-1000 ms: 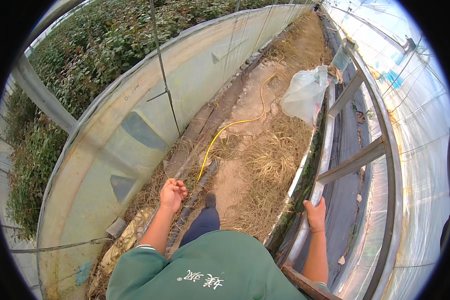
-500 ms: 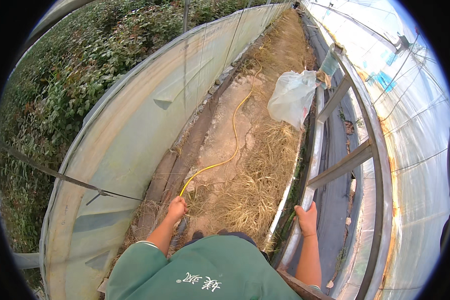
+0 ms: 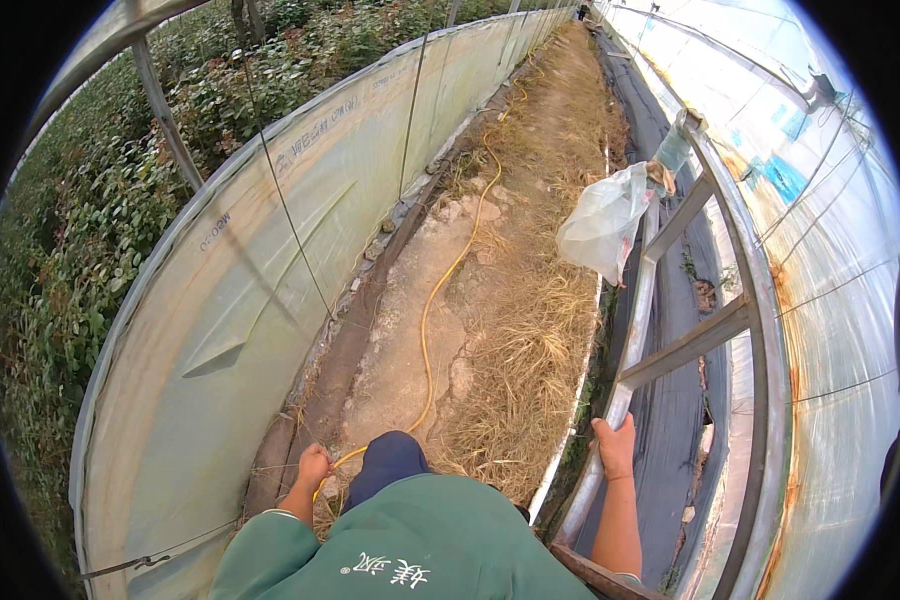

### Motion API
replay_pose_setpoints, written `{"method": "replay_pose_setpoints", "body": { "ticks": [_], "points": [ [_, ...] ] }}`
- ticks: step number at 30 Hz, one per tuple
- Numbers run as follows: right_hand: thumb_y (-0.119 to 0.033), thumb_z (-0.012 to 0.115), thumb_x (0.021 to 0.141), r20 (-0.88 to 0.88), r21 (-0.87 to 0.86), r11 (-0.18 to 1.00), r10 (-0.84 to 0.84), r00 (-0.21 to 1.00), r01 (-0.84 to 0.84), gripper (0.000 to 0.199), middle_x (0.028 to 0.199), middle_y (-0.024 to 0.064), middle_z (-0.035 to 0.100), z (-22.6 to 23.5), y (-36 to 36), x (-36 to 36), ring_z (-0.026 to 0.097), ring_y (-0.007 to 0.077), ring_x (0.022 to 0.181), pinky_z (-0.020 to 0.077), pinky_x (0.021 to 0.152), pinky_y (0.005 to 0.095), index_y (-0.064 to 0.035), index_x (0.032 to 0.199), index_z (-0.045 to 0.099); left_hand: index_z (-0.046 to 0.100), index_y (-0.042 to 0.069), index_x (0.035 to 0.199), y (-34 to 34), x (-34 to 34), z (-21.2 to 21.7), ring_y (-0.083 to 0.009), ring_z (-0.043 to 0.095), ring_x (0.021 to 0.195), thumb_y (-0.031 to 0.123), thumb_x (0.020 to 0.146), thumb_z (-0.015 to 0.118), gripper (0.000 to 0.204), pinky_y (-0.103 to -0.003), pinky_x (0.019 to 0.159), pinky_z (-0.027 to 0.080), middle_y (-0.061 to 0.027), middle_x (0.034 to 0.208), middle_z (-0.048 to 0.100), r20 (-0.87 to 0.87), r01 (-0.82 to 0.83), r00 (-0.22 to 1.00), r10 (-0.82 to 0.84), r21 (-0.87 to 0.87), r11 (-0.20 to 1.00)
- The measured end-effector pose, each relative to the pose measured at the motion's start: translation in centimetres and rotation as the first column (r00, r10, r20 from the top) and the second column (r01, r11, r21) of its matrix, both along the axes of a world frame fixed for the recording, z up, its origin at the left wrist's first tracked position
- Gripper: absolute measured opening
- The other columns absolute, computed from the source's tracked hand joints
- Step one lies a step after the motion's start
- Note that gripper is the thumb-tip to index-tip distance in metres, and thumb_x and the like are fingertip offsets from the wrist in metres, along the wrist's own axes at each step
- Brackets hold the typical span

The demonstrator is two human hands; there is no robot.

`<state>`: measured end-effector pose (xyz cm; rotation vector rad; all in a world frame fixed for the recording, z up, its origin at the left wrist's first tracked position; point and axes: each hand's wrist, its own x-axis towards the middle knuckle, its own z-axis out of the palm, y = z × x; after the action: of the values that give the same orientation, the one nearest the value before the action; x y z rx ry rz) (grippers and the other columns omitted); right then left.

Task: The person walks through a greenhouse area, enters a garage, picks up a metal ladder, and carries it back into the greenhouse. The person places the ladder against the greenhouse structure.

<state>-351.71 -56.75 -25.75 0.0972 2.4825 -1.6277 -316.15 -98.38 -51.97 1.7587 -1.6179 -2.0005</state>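
My right hand (image 3: pixel 614 449) is wrapped round the near rail of a metal ladder (image 3: pixel 635 345). The ladder slants along my right side, its rungs joining two long rails. Some of my fingers are hidden behind the rail. At the ladder's far end hangs a crumpled translucent plastic bag (image 3: pixel 607 222). My left hand (image 3: pixel 315 464) is low at my left side, its fingers curled closed; what is in them, if anything, is hidden. A yellow hose (image 3: pixel 427 350) runs along the ground and passes right by this hand; whether they touch I cannot tell.
To the left, a low plastic-film wall (image 3: pixel 240 330) separates the path from leafy plants (image 3: pixel 90 200). Dry grass (image 3: pixel 515 370) and a bare dirt path (image 3: pixel 400 340) lie ahead. Beyond the ladder are dark ground sheeting (image 3: pixel 660 420) and a translucent greenhouse wall (image 3: pixel 840 330).
I have moved forward along the path, and one of my legs now shows in front. The ladder has come along in my right hand. My left hand has swung back and left.
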Motion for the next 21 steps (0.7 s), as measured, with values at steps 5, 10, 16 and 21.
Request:
{"method": "replay_pose_setpoints", "body": {
  "ticks": [5, 10, 16, 21],
  "points": [
    [-0.010, 0.066, 0.077, 0.020, 0.042, 0.999, -0.015, 1.000, 0.014, 0.032, 0.085, 0.0077, 0.060, -1.6, -2.8, -16.4, 0.058, 0.0149, 0.062, 0.0507, 0.052, 0.0294, -0.0005, 0.103, 0.051, 0.052, 0.007, 0.081, -3.0, -17.0, -1.8, -0.0184, 0.056, 0.057, 0.003, 0.085, 0.039, 0.014, -0.033, 0.046, 0.043, -0.0088, 0.071, 0.057, 0.058, 0.049, 0.997, -0.048, -0.004, 0.999],
    [-0.010, 0.067, 0.076, -0.041, -0.033, 0.999, -0.027, 0.999, 0.026, 0.035, 0.085, 0.0079, 0.059, -3.4, -6.9, -33.0, 0.057, 0.0155, 0.060, 0.0502, 0.050, 0.0299, 0.0001, 0.105, 0.050, 0.050, 0.009, 0.078, -8.4, -39.0, -3.4, -0.0187, 0.057, 0.056, 0.002, 0.083, 0.039, 0.014, -0.033, 0.046, 0.045, -0.0080, 0.069, 0.058, 0.019, 0.143, 0.990, -0.142, -0.064, 0.988],
    [-0.012, 0.068, 0.076, 0.012, 0.070, 0.996, -0.062, 0.998, 0.061, 0.035, 0.084, 0.0076, 0.059, 0.6, -11.9, -51.9, 0.058, 0.0154, 0.067, 0.0512, 0.053, 0.0301, 0.0012, 0.104, 0.052, 0.049, 0.008, 0.077, -14.1, -67.0, 2.4, -0.0174, 0.056, 0.061, 0.002, 0.085, 0.039, 0.014, -0.032, 0.050, 0.046, -0.0076, 0.072, 0.057, -0.064, 0.333, 0.939, -0.338, -0.084, 0.939],
    [-0.012, 0.067, 0.078, -0.014, 0.114, 0.992, -0.056, 0.998, 0.057, 0.029, 0.079, 0.0054, 0.057, -2.1, -14.2, -68.2, 0.055, 0.0139, 0.060, 0.0489, 0.052, 0.0290, -0.0020, 0.101, 0.051, 0.050, 0.007, 0.077, -17.5, -87.6, 5.5, -0.0169, 0.058, 0.061, 0.002, 0.084, 0.039, 0.013, -0.031, 0.053, 0.046, -0.0082, 0.074, 0.058, -0.233, 0.413, 0.862, -0.450, -0.193, 0.890]
  ]
}}
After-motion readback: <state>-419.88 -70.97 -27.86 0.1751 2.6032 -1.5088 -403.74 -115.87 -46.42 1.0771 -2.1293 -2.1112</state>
